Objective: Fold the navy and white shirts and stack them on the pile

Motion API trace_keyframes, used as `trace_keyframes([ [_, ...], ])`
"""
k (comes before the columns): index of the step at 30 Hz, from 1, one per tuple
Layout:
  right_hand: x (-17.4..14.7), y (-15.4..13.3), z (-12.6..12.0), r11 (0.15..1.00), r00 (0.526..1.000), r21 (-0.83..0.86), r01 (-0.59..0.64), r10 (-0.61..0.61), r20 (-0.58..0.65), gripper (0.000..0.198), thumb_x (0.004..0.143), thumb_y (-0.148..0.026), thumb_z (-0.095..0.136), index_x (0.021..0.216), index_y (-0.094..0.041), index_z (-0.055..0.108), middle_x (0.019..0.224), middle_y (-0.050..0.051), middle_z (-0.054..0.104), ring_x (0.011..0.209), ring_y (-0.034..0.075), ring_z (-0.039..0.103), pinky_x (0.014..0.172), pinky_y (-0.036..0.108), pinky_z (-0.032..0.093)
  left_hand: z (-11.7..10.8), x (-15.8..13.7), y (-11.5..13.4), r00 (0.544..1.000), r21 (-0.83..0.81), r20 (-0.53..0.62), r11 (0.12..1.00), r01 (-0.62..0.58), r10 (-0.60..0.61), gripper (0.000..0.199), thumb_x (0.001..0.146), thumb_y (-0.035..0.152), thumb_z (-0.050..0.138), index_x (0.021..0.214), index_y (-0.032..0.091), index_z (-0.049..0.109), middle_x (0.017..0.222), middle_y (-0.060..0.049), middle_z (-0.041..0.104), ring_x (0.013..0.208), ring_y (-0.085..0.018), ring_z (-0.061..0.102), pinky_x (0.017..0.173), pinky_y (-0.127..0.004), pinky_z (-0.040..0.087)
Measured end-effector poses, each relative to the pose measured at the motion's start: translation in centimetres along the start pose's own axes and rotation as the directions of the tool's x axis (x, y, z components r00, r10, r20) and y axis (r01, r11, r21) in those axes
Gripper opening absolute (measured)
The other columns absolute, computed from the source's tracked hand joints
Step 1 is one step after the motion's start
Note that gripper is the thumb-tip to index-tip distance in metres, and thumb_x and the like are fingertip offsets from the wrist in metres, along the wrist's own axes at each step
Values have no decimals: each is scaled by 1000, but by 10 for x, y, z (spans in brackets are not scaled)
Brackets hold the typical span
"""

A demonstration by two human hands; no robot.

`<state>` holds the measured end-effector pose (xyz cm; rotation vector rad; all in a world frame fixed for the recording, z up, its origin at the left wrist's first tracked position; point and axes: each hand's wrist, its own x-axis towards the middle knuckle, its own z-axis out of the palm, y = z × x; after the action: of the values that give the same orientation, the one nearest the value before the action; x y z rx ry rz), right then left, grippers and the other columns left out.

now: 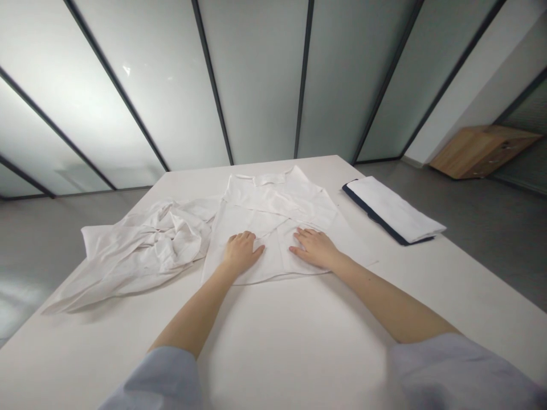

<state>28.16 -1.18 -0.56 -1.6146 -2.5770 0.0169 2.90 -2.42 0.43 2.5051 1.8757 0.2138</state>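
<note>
A white shirt point(267, 208) lies spread on the table, its collar end away from me and its hem toward me. Its sleeves seem to be folded across the body. On the lower left of the shirt rests my left hand point(241, 250), palm down with the thumb spread. My right hand point(315, 248) lies flat on the lower right part, fingers apart. Neither hand grips the cloth. Just left of the shirt is a crumpled white garment point(158, 245), bunched in the middle.
The white table point(294, 341) reaches under everything. Near its right edge lies a folded stack, a white cloth point(393, 208) on top of a dark navy one point(384, 228). Frosted glass panels point(260, 80) stand behind the table. A wooden cabinet point(474, 151) is at the far right.
</note>
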Motion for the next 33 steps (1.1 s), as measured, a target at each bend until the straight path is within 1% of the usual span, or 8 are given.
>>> trace_keyframes([
  [3, 6, 6, 12, 999, 999, 5, -52, 52, -15, 62, 94, -58, 35, 139, -18, 48, 152, 16, 38, 137, 31, 37, 107, 47, 33, 9, 2, -5, 999, -21, 32, 1000, 6, -5, 51, 93, 51, 42, 132, 19, 49, 144, -15, 48, 134, -30, 41, 109, -49, 31],
  [6, 10, 11, 14, 998, 996, 15, -68, 69, -48, 59, 92, -57, 43, 136, -18, 51, 148, 17, 42, 133, 32, 41, 106, 47, 35, 13, 2, -8, 1000, -40, 22, 999, 6, -6, 60, 91, 54, 44, 138, 18, 44, 150, -15, 41, 140, -31, 34, 111, -49, 28],
  [10, 7, 13, 9, 992, 987, 77, 97, -86, -135, 38, 90, -39, 53, 120, -17, 62, 132, 15, 56, 122, 27, 50, 102, 42, 38, 9, 1, -10, 989, -102, -94, 987, -128, 118, 54, 89, 50, 52, 133, 18, 50, 144, -14, 48, 136, -28, 40, 113, -47, 28],
  [14, 6, 10, 7, 956, 953, 159, 246, -209, -220, 22, 88, -26, 54, 103, -17, 69, 114, 13, 62, 106, 25, 55, 94, 39, 44, 7, -1, -8, 966, -143, -80, 956, -257, 247, 48, 85, 48, 60, 124, 20, 59, 140, -12, 52, 138, -29, 36, 116, -49, 24],
  [21, 6, 10, 9, 921, 937, 219, 321, -275, -217, 24, 90, -26, 50, 100, -18, 70, 108, 12, 64, 102, 24, 57, 92, 40, 44, 7, -6, -5, 948, -208, 36, 931, -301, 315, 86, 64, 67, 72, 132, 20, 53, 148, -15, 41, 141, -33, 30, 115, -52, 25],
  [23, 6, 10, 8, 921, 941, 225, 317, -275, -198, 26, 91, -27, 49, 102, -18, 70, 109, 12, 65, 103, 24, 58, 92, 40, 44, 7, -6, -5, 948, -211, 41, 930, -299, 314, 88, 62, 67, 74, 134, 21, 52, 149, -15, 40, 141, -34, 29, 115, -51, 25],
  [28, 4, 5, 4, 898, 923, 249, 362, -309, -228, 24, 90, -26, 50, 99, -19, 71, 106, 11, 67, 101, 23, 59, 90, 39, 44, 4, -7, -1, 939, -222, -35, 913, -341, 342, 65, 69, 54, 72, 124, 23, 59, 141, -12, 49, 134, -31, 40, 111, -46, 33],
  [33, -1, -5, -3, 852, 881, 276, 444, -358, -310, 26, 93, -30, 48, 86, -20, 71, 96, 9, 69, 92, 21, 61, 86, 36, 43, -1, -6, 6, 899, -209, -47, 876, -435, 436, 26, 78, 40, 64, 95, 22, 68, 105, -9, 67, 105, -24, 60, 96, -39, 44],
])
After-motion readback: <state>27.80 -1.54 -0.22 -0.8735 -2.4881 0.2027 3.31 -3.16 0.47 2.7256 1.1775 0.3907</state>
